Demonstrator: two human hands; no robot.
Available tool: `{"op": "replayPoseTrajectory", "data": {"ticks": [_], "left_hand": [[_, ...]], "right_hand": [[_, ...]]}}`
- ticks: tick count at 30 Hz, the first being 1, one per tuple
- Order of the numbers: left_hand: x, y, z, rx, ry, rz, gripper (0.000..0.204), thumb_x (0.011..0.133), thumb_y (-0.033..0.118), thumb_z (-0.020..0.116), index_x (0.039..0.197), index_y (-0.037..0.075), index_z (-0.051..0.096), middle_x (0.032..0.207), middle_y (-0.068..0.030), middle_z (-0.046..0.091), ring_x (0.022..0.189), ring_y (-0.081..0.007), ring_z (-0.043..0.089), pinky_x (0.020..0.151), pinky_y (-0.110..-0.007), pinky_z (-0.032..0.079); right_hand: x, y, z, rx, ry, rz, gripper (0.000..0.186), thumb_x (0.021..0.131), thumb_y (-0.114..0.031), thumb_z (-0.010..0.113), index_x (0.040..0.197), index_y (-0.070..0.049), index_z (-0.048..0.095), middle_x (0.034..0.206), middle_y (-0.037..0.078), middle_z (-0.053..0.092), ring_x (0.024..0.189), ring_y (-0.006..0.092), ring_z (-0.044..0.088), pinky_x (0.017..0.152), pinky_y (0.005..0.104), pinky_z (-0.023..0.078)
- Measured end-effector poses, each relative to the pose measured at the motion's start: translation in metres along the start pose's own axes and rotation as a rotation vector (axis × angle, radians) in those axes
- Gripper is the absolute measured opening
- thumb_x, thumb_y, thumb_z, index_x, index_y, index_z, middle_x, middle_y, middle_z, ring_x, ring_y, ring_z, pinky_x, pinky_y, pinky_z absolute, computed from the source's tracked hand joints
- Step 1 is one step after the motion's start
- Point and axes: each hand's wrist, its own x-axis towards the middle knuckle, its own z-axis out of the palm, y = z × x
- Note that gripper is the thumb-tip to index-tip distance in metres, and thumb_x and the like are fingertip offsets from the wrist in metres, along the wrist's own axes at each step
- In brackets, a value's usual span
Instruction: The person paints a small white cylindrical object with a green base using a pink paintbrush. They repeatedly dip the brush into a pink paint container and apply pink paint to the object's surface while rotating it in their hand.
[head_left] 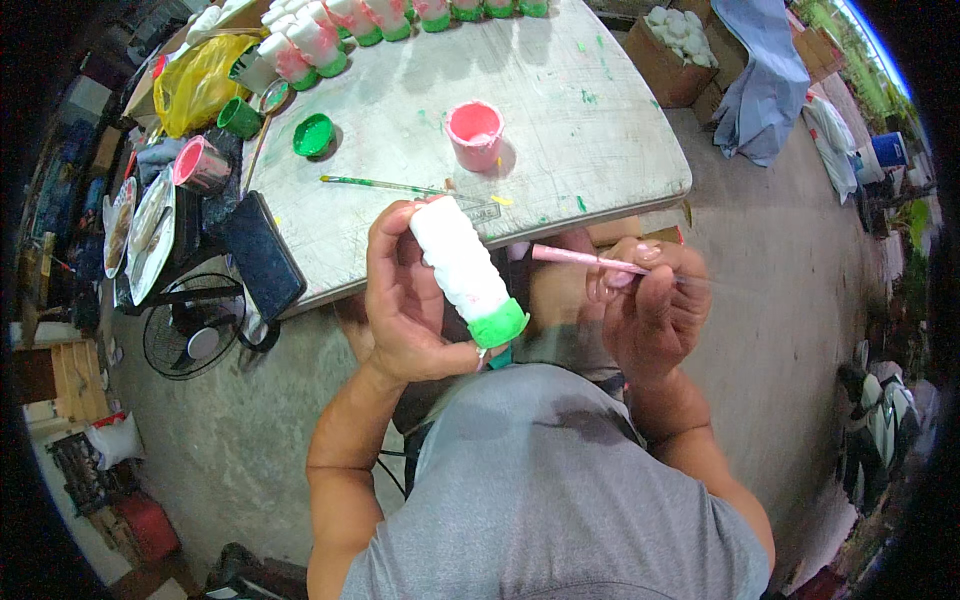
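Observation:
My left hand (400, 300) grips a white ridged figure (455, 255) by its two ends, holding it tilted over my lap. One end of the figure is painted bright green, and a faint pink mark shows beside the green. In my right hand (655, 305) a paintbrush with a pink-smeared end (565, 256) is pinched between thumb and fingers. The brush points toward the figure but stays apart from it. On the table stands a cup of pink paint (475, 135), just beyond my hands.
The white table (570, 130) bears a small green paint pot (313, 135), a green-stained brush (385, 185) and rows of pink, white and green figures (350, 20). A dark phone-like slab (265, 255) lies at the left edge. A fan (195, 325) stands below left.

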Motion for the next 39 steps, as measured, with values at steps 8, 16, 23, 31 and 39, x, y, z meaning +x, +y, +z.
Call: {"op": "replayPoseTrajectory", "data": {"ticks": [8, 16, 23, 31, 39], "left_hand": [[-0.004, 0.022, 0.011, -0.236, -0.057, -0.079, 0.137, 0.047, 0.022, 0.103, 0.158, 0.001, 0.024, 0.16, -0.0154, 0.034, 0.147, -0.0351, 0.04, 0.117, -0.046, 0.041], [0.001, 0.025, 0.0, -0.194, -0.205, -0.14, 0.128, 0.051, 0.015, 0.099, 0.156, -0.002, 0.028, 0.156, -0.0168, 0.029, 0.15, -0.0319, 0.033, 0.124, -0.043, 0.027], [0.008, 0.03, -0.008, 0.166, -0.208, -0.014, 0.133, 0.057, 0.023, 0.099, 0.161, -0.004, 0.021, 0.155, -0.0232, 0.041, 0.144, -0.0336, 0.044, 0.121, -0.045, 0.034], [0.011, 0.029, -0.007, 0.049, -0.246, -0.01, 0.131, 0.057, 0.01, 0.097, 0.162, -0.002, 0.019, 0.157, -0.0224, 0.04, 0.145, -0.0335, 0.042, 0.122, -0.047, 0.032], [0.013, 0.022, -0.014, 0.14, -0.125, 0.065, 0.129, 0.053, 0.013, 0.094, 0.16, -0.002, 0.024, 0.149, -0.021, 0.05, 0.138, -0.031, 0.05, 0.117, -0.044, 0.036]], "right_hand": [[0.021, 0.007, 0.006, -0.466, -0.499, -0.047, 0.105, 0.068, -0.048, 0.093, 0.146, 0.0, 0.042, 0.14, 0.023, 0.058, 0.132, 0.0363, 0.055, 0.115, 0.0487, 0.037], [0.039, 0.012, 0.003, -0.54, -0.679, 0.119, 0.119, 0.055, -0.039, 0.098, 0.152, -0.004, 0.039, 0.151, 0.018, 0.052, 0.146, 0.0355, 0.044, 0.127, 0.0536, 0.018], [0.057, 0.006, 0.006, -0.666, -0.769, -0.029, 0.116, 0.054, -0.029, 0.096, 0.152, -0.004, 0.039, 0.146, 0.017, 0.055, 0.143, 0.0355, 0.047, 0.127, 0.0529, 0.02], [0.025, 0.03, -0.001, -0.212, -0.519, 0.3, 0.118, 0.054, -0.028, 0.099, 0.152, -0.002, 0.039, 0.151, 0.015, 0.052, 0.145, 0.0324, 0.043, 0.124, 0.0461, 0.026], [0.052, 0.007, -0.001, -0.467, -0.507, 0.171, 0.085, 0.081, -0.044, 0.085, 0.147, -0.004, 0.05, 0.133, 0.016, 0.063, 0.128, 0.0305, 0.059, 0.11, 0.0408, 0.043]]}}
